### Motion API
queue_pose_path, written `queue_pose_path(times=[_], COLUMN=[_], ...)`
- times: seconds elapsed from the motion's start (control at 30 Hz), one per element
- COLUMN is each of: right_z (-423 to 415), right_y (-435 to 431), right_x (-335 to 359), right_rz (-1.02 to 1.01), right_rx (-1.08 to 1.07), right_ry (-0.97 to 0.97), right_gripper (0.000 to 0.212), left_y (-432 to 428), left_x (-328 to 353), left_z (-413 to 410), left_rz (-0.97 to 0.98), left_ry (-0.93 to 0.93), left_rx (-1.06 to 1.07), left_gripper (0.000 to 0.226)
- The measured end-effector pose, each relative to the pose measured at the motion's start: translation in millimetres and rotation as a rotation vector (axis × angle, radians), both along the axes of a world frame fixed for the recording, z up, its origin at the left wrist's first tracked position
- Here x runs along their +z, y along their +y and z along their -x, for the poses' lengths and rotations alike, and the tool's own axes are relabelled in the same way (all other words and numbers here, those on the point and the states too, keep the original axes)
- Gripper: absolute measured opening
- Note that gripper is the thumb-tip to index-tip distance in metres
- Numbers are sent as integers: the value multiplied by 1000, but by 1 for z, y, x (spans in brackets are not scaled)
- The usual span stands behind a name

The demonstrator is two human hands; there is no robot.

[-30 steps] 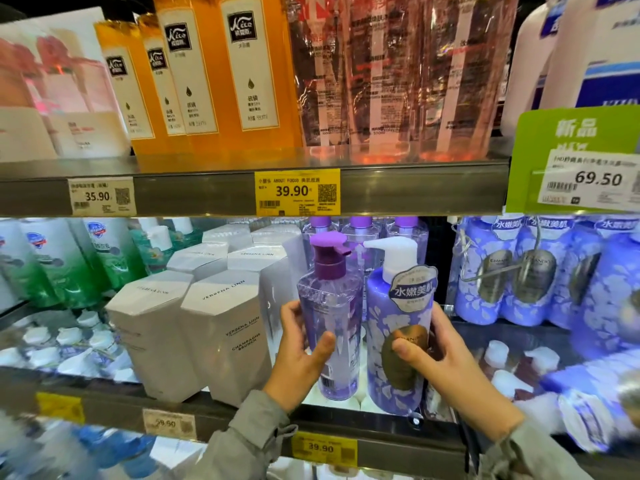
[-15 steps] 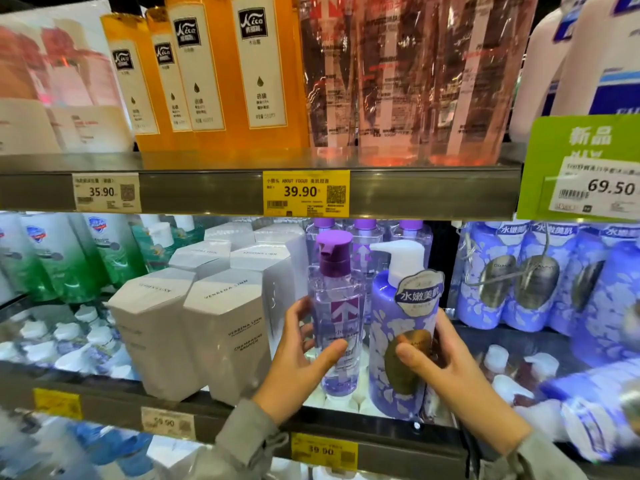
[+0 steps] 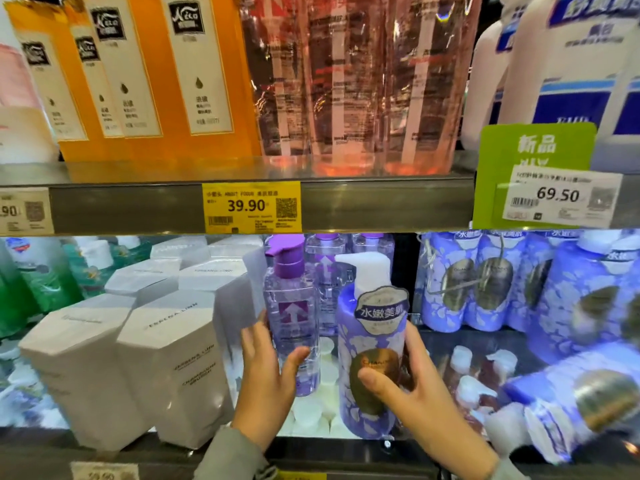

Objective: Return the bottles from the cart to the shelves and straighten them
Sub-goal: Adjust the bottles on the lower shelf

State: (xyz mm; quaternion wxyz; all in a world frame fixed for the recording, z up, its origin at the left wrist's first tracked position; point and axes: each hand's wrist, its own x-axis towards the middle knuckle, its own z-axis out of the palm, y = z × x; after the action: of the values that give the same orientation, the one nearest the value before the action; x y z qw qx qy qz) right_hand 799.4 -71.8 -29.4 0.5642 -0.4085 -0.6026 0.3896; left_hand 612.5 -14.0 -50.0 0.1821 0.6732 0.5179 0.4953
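On the middle shelf (image 3: 329, 455), the left hand (image 3: 266, 386) wraps its grip round the upright clear purple bottle (image 3: 291, 296); just beside it, the right hand (image 3: 426, 403) clasps the flowered pump bottle (image 3: 360, 337).

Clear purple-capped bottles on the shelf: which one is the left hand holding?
The front clear purple-capped bottle with the arrow label; the left hand holds it, others stand behind.

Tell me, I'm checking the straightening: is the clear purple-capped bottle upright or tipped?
Roughly upright: the clear bottle has its purple cap above its base, left hand holding it.
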Motion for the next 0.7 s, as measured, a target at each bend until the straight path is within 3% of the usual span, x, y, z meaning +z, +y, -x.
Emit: queue_pose_path(times=[0.27, 0.47, 0.7], right_z=[2, 4, 9], right_y=[0, 1, -1], right_x=[-7, -11, -12], right_rz=[5, -17, -6], right_rx=[-5, -59, -111], right_ry=[35, 23, 21], right_gripper=[61, 66, 66], left_y=[24, 21, 20], left_x=[11, -6, -7], left_z=[2, 0, -1], left_rz=[-33, -24, -51], left_ry=[35, -99, -40], left_rx=[-21, 9, -27], left_gripper=[53, 53, 62])
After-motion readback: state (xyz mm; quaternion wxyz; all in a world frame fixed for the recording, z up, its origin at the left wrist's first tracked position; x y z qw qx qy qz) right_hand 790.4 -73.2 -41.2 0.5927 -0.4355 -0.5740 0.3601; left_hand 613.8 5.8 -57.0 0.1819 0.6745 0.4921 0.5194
